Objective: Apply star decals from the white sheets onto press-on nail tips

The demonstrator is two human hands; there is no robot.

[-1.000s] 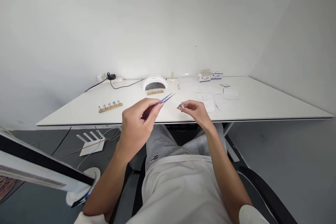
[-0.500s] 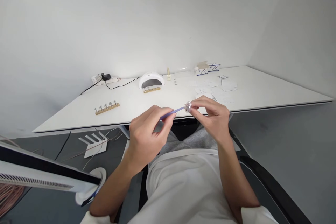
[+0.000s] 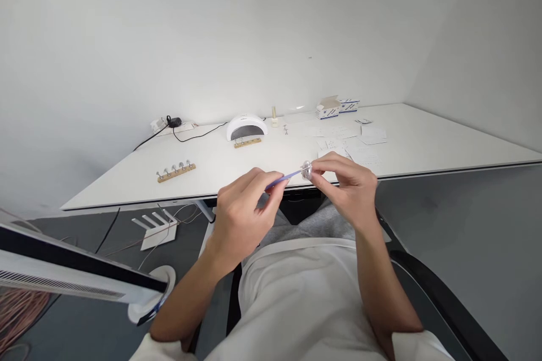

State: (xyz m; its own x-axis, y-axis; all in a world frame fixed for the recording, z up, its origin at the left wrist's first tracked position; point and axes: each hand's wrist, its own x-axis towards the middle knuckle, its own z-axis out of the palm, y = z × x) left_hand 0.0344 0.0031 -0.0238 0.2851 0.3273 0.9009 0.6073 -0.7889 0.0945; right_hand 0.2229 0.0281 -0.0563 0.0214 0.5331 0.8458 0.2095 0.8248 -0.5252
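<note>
My left hand pinches a slim purple brush-like stick between thumb and fingers, its thin pale end pointing right. My right hand is closed at the fingertips on a small shiny, clear-and-silver piece, whose exact kind I cannot make out. The stick's end meets the near side of that piece, or overlaps it in view. Both hands are held up just over the front edge of the white table.
Two wooden strips with small metal stands, one at left and one before a white nail lamp. A small bottle, boxes and papers lie behind. A router and tower appliance stand lower left.
The whole view has shifted slightly, so everything sits a little further right. Both hands keep their grips; the stick's tip stays at the shiny piece.
</note>
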